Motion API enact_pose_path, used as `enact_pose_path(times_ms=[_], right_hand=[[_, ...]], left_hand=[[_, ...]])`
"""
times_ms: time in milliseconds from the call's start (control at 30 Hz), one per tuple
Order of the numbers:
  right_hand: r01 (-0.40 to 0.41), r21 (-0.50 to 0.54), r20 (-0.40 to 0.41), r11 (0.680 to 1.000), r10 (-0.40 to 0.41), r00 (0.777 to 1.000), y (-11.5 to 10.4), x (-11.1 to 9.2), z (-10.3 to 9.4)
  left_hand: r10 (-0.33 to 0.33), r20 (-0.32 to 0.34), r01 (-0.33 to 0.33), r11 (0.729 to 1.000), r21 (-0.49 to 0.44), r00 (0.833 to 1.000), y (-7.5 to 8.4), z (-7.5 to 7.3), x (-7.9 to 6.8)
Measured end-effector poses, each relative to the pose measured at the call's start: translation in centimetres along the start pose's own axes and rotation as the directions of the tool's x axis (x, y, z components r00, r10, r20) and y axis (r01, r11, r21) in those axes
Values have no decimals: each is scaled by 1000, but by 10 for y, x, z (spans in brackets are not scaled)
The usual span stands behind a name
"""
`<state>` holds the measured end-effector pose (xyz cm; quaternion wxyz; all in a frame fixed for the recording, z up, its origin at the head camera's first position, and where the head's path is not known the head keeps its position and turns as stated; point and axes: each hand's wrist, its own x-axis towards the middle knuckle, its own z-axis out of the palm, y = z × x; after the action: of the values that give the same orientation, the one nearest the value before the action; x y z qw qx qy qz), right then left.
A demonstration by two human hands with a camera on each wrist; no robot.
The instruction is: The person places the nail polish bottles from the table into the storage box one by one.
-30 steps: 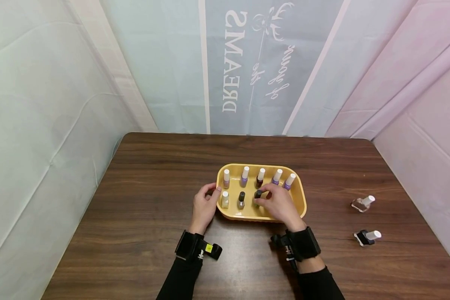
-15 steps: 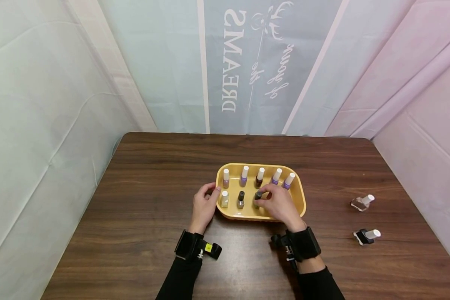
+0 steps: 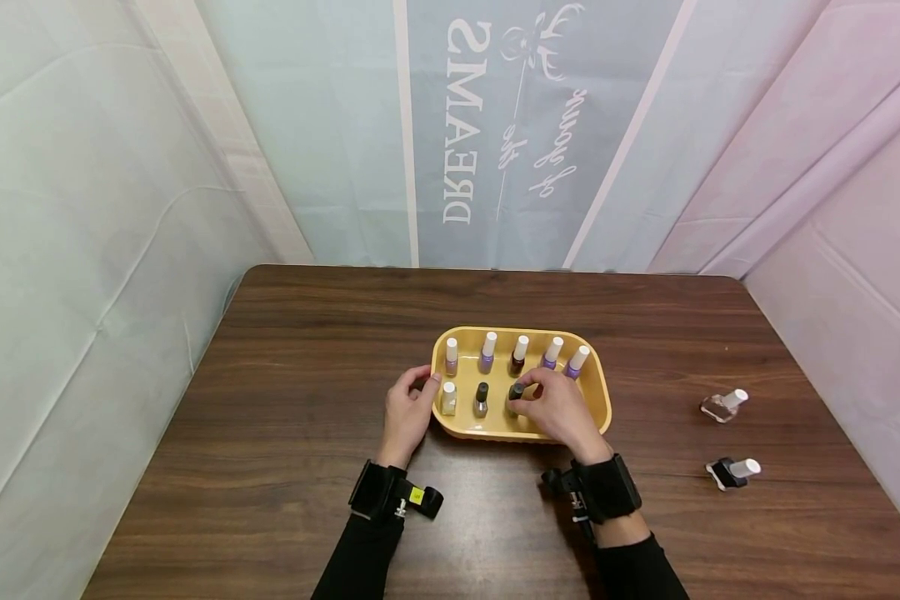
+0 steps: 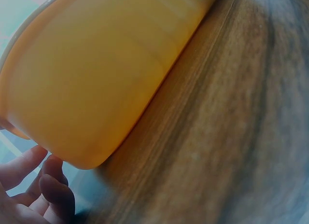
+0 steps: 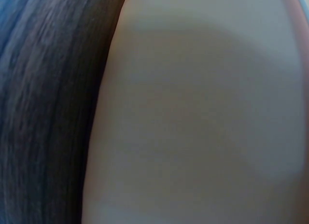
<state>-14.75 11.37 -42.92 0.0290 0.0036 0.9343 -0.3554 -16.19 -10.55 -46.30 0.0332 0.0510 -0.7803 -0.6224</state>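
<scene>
A yellow tray [image 3: 498, 428] stands on the table with several nail polish bottles upright in two rows. Thumb and fingers of my right hand [image 3: 562, 410] pinch a black-capped nail polish bottle [image 3: 516, 390] in the front row; the hand partly covers it. To its left in that row are another black-capped bottle [image 3: 482, 400] and a white-capped pale bottle [image 3: 449, 398]. My left hand [image 3: 407, 417] holds the tray's left end, thumb at the rim. In the left wrist view, curled fingers [image 4: 57, 192] lie against the tray's outer wall [image 4: 91, 84]. The right wrist view shows only the blurred tray side [image 5: 193, 113].
White-capped bottles, mostly purple with one dark, form the back row, including a purple bottle [image 3: 487, 353]. Right of the tray, a clear-brown bottle [image 3: 722, 406] and a black-and-white bottle [image 3: 732, 473] lie on the wooden table [image 3: 307, 350]. Fabric hangs behind and beside it.
Both hands and the bottles keep their places; only a very slight shift of the head view shows.
</scene>
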Motion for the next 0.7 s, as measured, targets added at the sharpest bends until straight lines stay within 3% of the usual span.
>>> enact_pose_path(times_ms=[67,167,700], right_hand=[[1,-1,0,1000,-1,1000,0,0,0],[0,-4,2,1000,0,1000,0,0,1],[10,34,30,999,-11,999,0,0,-2]], left_hand=[[-6,-3,6,1000,-6,1000,-11,2,5],[-6,-3,6,1000,-18,1000,-15,2,6],[-20,0,19,1000,-20,1000,-15,2,6]])
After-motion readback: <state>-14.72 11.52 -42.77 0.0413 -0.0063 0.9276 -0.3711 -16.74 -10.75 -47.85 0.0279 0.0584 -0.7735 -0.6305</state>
